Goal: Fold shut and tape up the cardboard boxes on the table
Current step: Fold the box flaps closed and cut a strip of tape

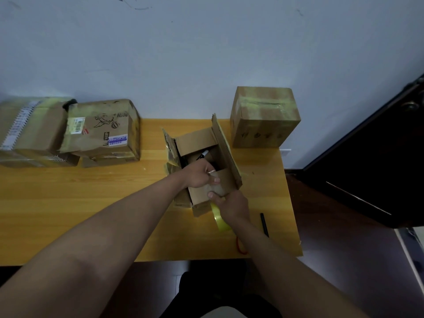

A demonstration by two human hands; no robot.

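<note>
An open cardboard box stands mid-table with its far and right flaps upright; a marker and dark items lie inside. My left hand grips the near flap at its top edge, thumb on the outside. My right hand pinches the same flap lower down, and a roll of yellowish tape sits under its palm; whether the hand holds the roll I cannot tell. A taped, shut box stands at the back right.
Two worn, taped boxes are piled at the back left of the wooden table. A black pen and a red loop lie near the right front edge. A dark door is to the right.
</note>
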